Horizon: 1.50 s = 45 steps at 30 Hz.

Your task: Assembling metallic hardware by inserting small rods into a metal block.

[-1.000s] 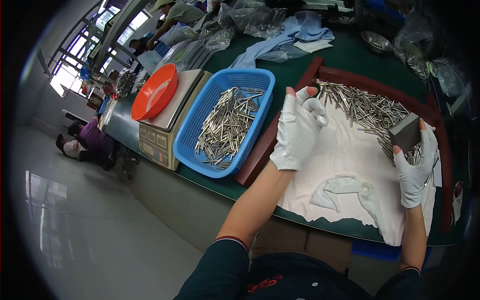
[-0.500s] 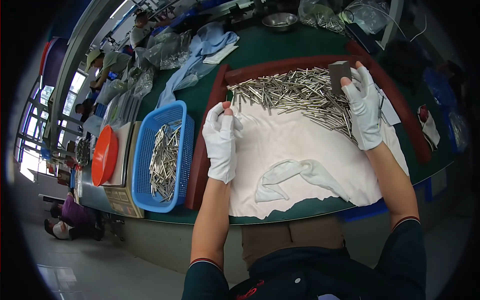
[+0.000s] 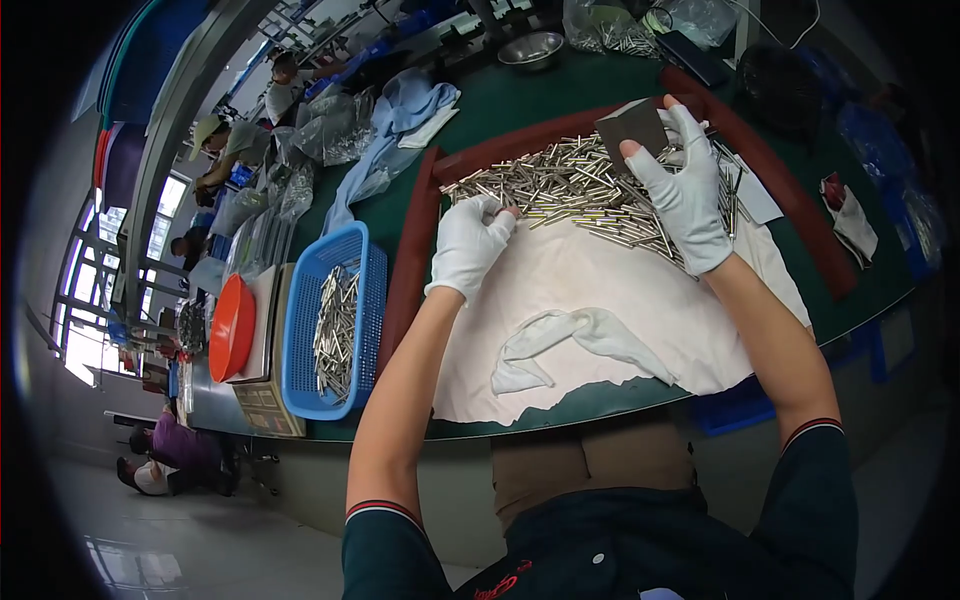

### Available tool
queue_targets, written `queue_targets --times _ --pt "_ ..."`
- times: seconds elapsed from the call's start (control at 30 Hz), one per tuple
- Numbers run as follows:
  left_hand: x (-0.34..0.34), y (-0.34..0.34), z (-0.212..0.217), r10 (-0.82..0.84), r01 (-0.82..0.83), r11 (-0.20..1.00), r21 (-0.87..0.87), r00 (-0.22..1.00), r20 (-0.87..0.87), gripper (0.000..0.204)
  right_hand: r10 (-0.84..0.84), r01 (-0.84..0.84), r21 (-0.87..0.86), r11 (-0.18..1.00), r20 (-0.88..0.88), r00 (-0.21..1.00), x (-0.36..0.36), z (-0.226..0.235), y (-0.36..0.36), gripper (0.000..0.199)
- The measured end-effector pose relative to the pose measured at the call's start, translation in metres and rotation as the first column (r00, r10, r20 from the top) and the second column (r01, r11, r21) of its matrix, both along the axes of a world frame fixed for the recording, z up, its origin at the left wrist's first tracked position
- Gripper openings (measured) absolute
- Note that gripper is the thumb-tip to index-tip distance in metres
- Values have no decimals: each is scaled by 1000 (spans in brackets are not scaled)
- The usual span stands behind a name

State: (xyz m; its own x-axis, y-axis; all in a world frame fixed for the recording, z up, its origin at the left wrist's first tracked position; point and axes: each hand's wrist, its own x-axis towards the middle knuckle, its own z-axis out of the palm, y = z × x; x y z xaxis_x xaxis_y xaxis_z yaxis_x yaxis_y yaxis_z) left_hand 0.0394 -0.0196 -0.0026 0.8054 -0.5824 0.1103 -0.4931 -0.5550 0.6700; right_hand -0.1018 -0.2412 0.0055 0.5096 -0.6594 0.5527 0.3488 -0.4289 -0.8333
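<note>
In the head view, the left hand [image 3: 470, 245], in a white glove with bare fingertips, is at the left near edge of the heap of metal rods [image 3: 590, 185]; its thumb and fingers stand narrow, close together, but I cannot tell if a rod is pinched between them; the right hand [image 3: 688, 195], gloved in the same way, holds a dark block [image 3: 632, 130] between thumb and fingers, above the heap; whether the block touches the rods, I cannot tell.

The heap lies at the far part of a pale pink cloth [image 3: 560, 280], inside a red-brown frame [image 3: 405, 270]; a crumpled white cloth [image 3: 590, 330] lies nearer to the person; to the left, outside the frame, a blue basket [image 3: 374, 300] contains another lot of rods, and beside it is a scale [image 3: 275, 385] with an orange dish [image 3: 230, 330].

As I judge, the work is only partly done; one portion of rods is in the basket, while a large quantity is left loose on the cloth; which rods are already handled, the picture does not show.
</note>
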Motion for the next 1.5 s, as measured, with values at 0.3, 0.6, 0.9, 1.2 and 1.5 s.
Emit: queue_targets --times 0.3,0.6,0.9,1.2,1.5 --pt "-4 -37 16 61 -139 925 354 973 223 29 -91 82 -197 977 -36 995 -6 1 1 82" --pt "5 -3 21 -196 -185 883 -432 689 -697 10 -95 80 -278 957 -44 994 -1 -4 2 75" --pt "-30 42 22 -601 -274 590 -759 479 -640 8 2 -41 -222 974 -173 985 -12 4 19 69" --pt "-44 47 14 -622 -390 493 -777 466 -629 26 42 -111 -276 955 -245 969 -21 -7 15 78" --pt "-60 49 16 -509 -358 595 -720 525 -682 34 71 -163 -270 949 -322 944 -14 2 29 81"
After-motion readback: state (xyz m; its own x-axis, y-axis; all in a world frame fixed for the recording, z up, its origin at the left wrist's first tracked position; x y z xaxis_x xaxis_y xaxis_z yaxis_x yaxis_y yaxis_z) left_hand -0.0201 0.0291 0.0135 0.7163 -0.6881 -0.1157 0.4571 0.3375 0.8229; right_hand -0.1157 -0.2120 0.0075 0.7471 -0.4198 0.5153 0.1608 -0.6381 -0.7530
